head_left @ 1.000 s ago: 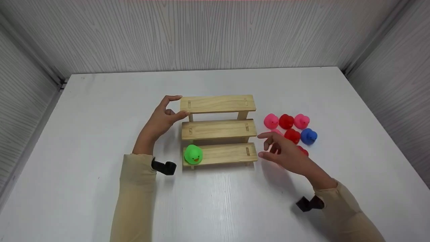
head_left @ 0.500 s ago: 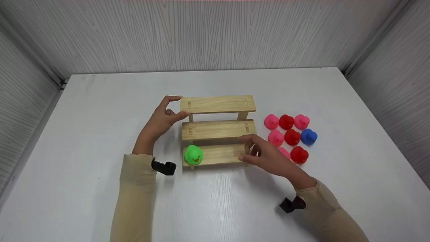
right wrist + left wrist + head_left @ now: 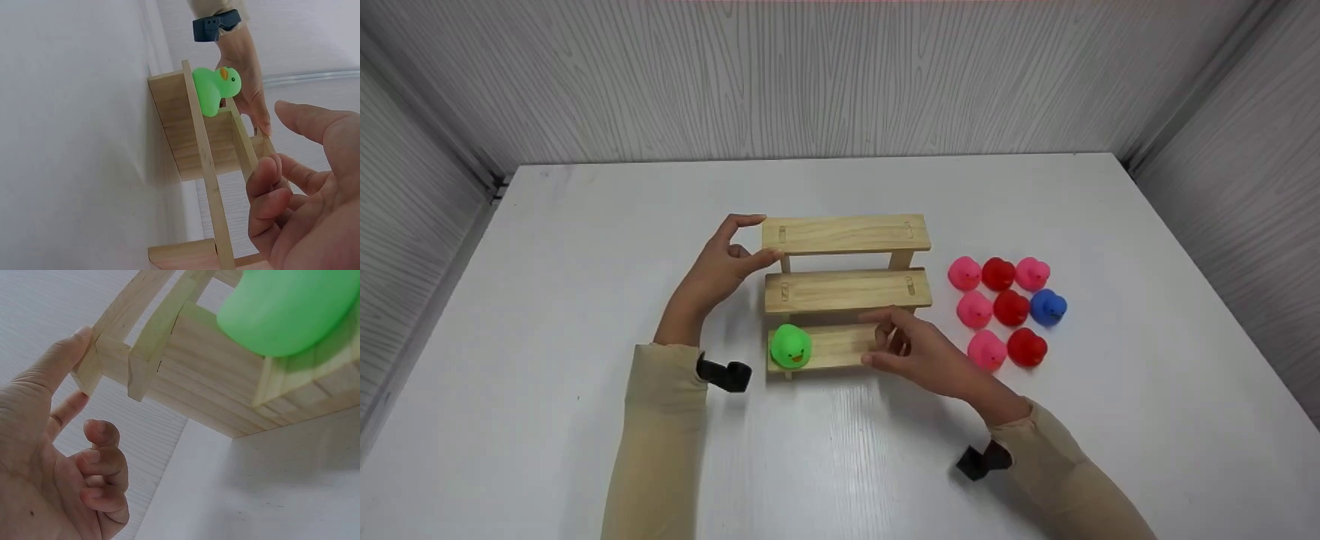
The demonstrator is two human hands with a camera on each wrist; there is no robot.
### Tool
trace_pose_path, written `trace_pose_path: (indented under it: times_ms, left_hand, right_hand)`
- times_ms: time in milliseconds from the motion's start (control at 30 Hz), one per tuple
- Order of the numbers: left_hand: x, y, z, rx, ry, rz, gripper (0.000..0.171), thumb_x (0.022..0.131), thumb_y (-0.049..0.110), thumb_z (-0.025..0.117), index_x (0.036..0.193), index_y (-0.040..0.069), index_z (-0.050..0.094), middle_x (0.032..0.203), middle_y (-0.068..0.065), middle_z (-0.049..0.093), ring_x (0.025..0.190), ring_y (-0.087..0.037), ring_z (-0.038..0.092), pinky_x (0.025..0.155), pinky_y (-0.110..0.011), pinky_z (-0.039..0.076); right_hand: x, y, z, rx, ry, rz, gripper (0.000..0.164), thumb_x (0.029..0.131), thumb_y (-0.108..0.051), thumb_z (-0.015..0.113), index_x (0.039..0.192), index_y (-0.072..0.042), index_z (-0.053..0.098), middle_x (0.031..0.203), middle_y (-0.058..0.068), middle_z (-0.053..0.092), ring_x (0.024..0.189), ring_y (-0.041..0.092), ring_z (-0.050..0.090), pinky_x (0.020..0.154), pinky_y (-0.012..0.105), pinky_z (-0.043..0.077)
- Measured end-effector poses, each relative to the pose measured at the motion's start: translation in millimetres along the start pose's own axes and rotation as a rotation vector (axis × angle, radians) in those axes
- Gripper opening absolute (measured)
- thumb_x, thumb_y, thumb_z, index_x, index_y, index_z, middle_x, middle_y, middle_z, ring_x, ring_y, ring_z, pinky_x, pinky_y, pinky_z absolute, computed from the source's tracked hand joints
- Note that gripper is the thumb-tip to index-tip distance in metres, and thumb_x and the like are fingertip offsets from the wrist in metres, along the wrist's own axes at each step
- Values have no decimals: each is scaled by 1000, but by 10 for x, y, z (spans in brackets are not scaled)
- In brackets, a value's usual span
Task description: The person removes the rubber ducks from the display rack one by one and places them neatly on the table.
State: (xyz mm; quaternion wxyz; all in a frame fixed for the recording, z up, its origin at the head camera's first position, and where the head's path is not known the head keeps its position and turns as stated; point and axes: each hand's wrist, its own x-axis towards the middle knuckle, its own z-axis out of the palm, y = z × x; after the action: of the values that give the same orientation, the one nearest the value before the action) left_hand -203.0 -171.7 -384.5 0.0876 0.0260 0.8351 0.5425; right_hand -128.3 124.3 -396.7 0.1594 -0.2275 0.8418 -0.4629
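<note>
A three-tier wooden shelf rack (image 3: 847, 290) stands on the table. My left hand (image 3: 720, 268) pinches the left end of its top board between thumb and index finger, as the left wrist view confirms. On the left end of the lowest board sits a green toy duck (image 3: 791, 346), its orange beak toward me. My right hand (image 3: 926, 358) hovers over the right part of that board, thumb and index finger apart, the other fingers curled, holding nothing. In the right wrist view a gap separates this hand from the duck (image 3: 209, 93).
Right of the rack several toy ducks lie close together: pink (image 3: 975, 309), red (image 3: 1011, 307) and one blue (image 3: 1048, 307). Wood-grain panels (image 3: 825, 82) wall in the white table (image 3: 547, 300) at the back and sides.
My right hand has moved left from beside the ducks to above the lowest board, uncovering the pink and red ducks. The left hand keeps its pinch on the top board; the green duck stays put.
</note>
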Motion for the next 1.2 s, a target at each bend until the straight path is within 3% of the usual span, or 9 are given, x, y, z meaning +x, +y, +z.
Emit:
trace_pose_path:
  times_ms: [967, 1200]
  left_hand:
    - [14, 20, 6, 12, 4, 0, 71, 84, 49, 70, 144, 30, 38, 77, -4, 48, 70, -16, 39, 64, -29, 33]
    - [-2, 7, -2, 21, 4, -10, 70, 85, 49, 69, 144, 30, 38, 76, -4, 48, 69, -17, 39, 64, -30, 33]
  right_hand:
    - [329, -199, 421, 6, -111, -68, 45, 88, -14, 71, 128, -7, 53, 83, -2, 51, 76, 11, 46, 69, 22, 40]
    - [387, -258, 511, -53, -117, -62, 51, 87, -19, 72, 132, -8, 52, 88, 5, 55, 79, 13, 47, 69, 23, 40]
